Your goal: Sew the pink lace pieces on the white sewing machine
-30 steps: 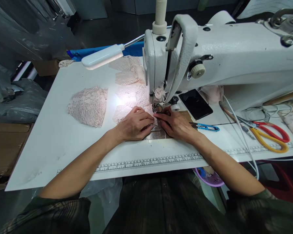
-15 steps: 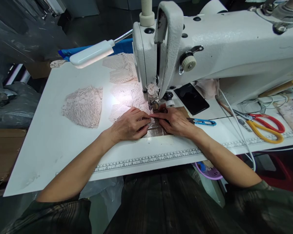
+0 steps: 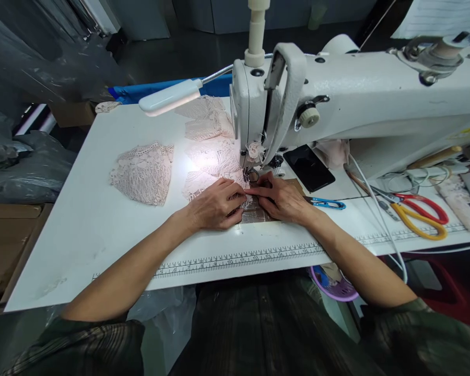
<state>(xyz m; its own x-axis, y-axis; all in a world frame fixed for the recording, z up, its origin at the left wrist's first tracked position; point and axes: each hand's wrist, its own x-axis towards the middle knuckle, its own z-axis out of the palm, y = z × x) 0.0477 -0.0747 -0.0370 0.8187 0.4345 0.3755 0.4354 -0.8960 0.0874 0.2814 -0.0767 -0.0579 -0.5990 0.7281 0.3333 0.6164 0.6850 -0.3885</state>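
Pale pink lace fabric (image 3: 213, 159) lies in a chain of pieces under and left of the needle of the white sewing machine (image 3: 348, 89). With fingers curled, my left hand (image 3: 218, 203) grips its near edge just in front of the presser foot (image 3: 252, 175). My right hand (image 3: 285, 199) pinches the same edge from the other side, index finger stretched toward the left fingertips. Beneath the hands is a shiny metal plate (image 3: 254, 213). The fingers partly hide the fabric's edge. Blue thread snips (image 3: 327, 203) lie beside my right hand.
A separate lace piece (image 3: 143, 175) rests on the white table (image 3: 82, 219) at left, with a lit lamp (image 3: 170, 98) above. Right of the needle are a black phone (image 3: 309, 168), red-and-yellow-handled scissors (image 3: 421, 214) and a white cable (image 3: 379, 203). A ruler strip (image 3: 235, 261) runs along the front edge.
The camera view has tilted up and shifted, so the machine and table appear lower and slightly to the right. Both hands stay at the lace edge with almost the same grip.
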